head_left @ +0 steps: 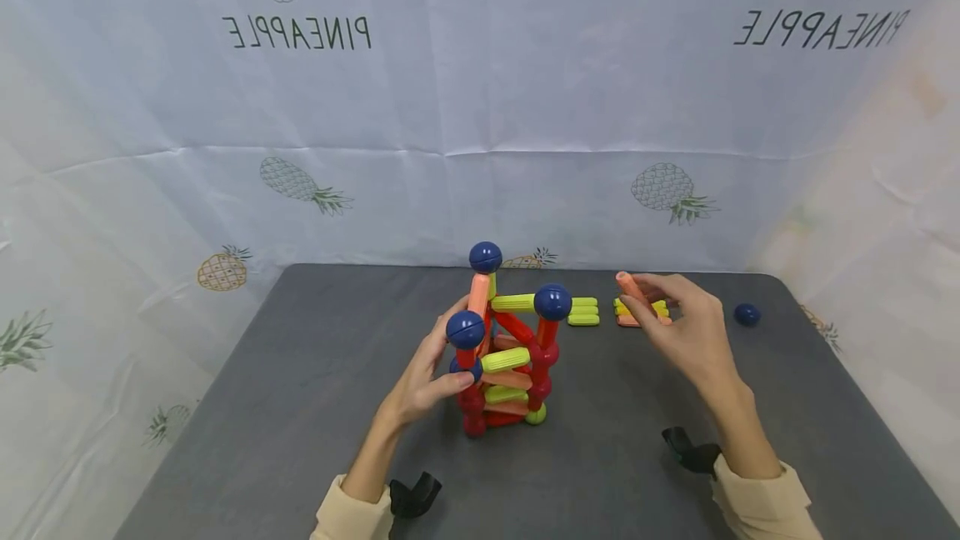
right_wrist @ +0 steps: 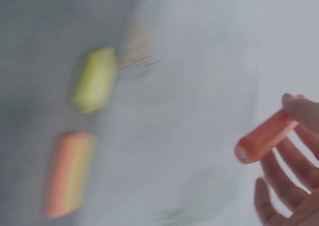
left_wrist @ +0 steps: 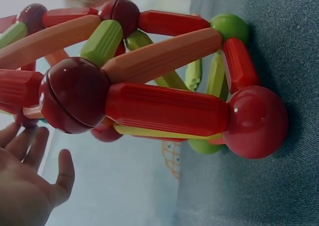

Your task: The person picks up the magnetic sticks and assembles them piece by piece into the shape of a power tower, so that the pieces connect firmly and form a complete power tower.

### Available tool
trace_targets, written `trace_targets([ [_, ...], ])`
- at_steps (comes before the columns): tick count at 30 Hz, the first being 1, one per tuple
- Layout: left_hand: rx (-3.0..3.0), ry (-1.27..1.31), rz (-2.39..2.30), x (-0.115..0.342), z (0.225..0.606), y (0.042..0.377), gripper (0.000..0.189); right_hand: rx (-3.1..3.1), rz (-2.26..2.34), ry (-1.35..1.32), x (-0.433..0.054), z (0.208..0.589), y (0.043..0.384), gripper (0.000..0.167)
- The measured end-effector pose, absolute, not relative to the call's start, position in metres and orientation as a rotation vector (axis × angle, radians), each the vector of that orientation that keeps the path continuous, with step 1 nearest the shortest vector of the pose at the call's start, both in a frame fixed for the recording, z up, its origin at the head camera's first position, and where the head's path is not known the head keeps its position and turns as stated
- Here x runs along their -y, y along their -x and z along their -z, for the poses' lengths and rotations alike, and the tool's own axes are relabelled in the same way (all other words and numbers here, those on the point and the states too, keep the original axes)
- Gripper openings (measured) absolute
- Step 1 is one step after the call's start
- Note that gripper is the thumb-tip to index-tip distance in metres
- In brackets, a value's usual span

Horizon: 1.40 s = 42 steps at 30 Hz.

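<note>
A tower [head_left: 506,359] of magnetic building rods and balls stands on the grey table, built in red, orange and yellow-green with blue balls near its top. My left hand [head_left: 422,382] holds its left side, the thumb across a blue ball at the front and the other fingers partly hidden behind. In the left wrist view, that hand [left_wrist: 25,176] reaches the tower's upper part, with one finger standing free. Away to the right, my right hand [head_left: 693,332] pinches an orange magnetic rod [right_wrist: 264,139] between thumb and fingers, raised above the table.
Behind the tower lies a row of yellow-green rods [head_left: 583,312]. Yellow and orange rods [head_left: 628,320] lie partly hidden behind my right hand. One loose blue ball [head_left: 747,314] sits at the table's back right. A pineapple-print cloth [head_left: 465,107] hangs behind the table [head_left: 337,340].
</note>
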<state>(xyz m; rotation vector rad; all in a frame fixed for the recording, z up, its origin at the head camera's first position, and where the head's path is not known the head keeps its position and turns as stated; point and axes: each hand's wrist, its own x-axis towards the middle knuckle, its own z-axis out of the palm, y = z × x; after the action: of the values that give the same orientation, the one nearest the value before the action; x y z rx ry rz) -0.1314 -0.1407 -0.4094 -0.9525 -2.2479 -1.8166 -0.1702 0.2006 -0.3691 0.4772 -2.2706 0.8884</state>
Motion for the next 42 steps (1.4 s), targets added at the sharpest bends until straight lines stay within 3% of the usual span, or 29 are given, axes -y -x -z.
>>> trace_targets([
  [2, 2.246, 0.974, 1.848, 0.141, 0.409, 0.132, 0.084, 2.108, -0.970, -0.563, -0.187, 0.345, 0.154, 0.034],
  [6, 2.239, 1.037, 1.867, 0.141, 0.411, 0.135, 0.084, 1.783, -1.139, -0.765, -0.158, 0.308, 0.121, 0.023],
  [10, 2.242, 1.062, 1.863, 0.141, 0.413, 0.137, 0.084, 1.606, -1.187, -0.954, -0.132, 0.291, 0.096, 0.032],
  [17, 2.237, 1.073, 1.870, 0.141, 0.413, 0.136, 0.083, 1.925, -0.952, -1.057, -0.101, 0.302, 0.084, 0.030],
  [20, 2.238, 1.078, 1.866, 0.141, 0.414, 0.135, 0.083, 1.993, -0.794, -1.024, -0.092, 0.311, 0.087, 0.019],
  [25, 2.223, 1.068, 1.885, 0.141, 0.414, 0.134, 0.082, 2.049, -0.647, -0.957, -0.083, 0.317, 0.086, 0.040],
  [29, 2.215, 1.050, 1.875, 0.140, 0.415, 0.133, 0.080, 2.111, -0.624, -0.896, -0.079, 0.317, 0.083, 0.040],
  [33, 2.056, 1.057, 1.745, 0.138, 0.412, 0.131, 0.069, 2.150, -0.601, -0.850, -0.074, 0.315, 0.080, 0.041],
  [39, 1.642, 1.002, 1.522, 0.132, 0.398, 0.128, 0.028, 2.203, -0.569, -0.817, -0.069, 0.314, 0.079, 0.041],
  [42, 1.626, 0.943, 1.484, 0.131, 0.394, 0.123, 0.024, 2.211, -0.569, -0.823, -0.069, 0.314, 0.079, 0.041],
])
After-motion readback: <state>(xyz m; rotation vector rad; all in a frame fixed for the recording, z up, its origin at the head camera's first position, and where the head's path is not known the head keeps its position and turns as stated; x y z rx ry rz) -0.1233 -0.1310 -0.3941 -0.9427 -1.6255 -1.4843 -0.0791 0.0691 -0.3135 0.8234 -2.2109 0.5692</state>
